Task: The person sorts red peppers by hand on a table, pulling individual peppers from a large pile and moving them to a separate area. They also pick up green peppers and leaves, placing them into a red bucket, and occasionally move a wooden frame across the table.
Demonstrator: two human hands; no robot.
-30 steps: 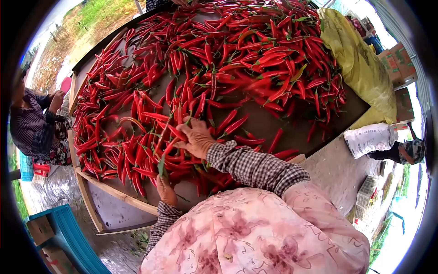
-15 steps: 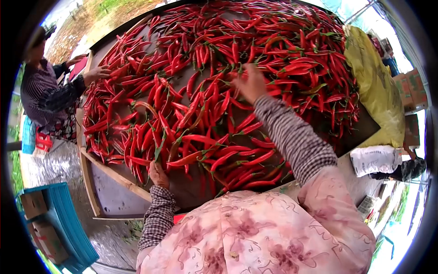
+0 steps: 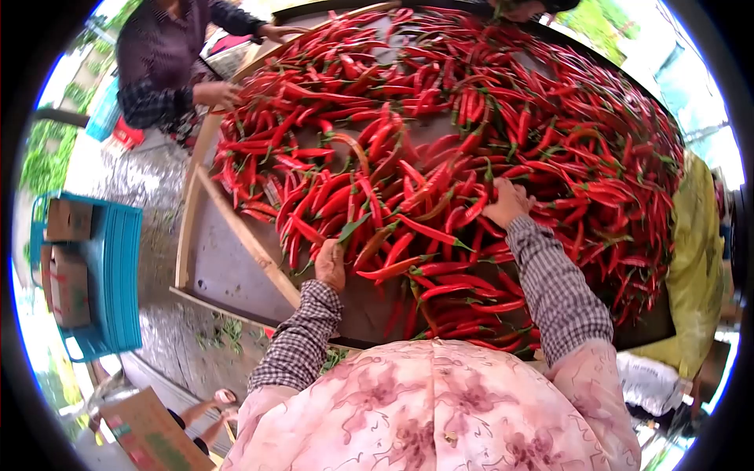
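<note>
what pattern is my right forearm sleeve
The right forearm sleeve is checked, dark and white, best seen in the head view.

Our right hand point(image 3: 509, 202), a raised blur over the farther chillies point(image 3: 428, 188) half a second ago, is now lower, its fingers against the heap. Our view swings left, so the blue rack point(image 3: 119, 275) stands higher and shows more fully, and a cardboard box point(image 3: 153, 432) now enters at bottom left. The yellow sack point(image 3: 695, 267) slips down our right side. The co-worker point(image 3: 161, 67), holding up something pink a second ago, now stretches both arms to the table's edge. Another person's hand point(image 3: 520, 9) reappears at the top.
</note>
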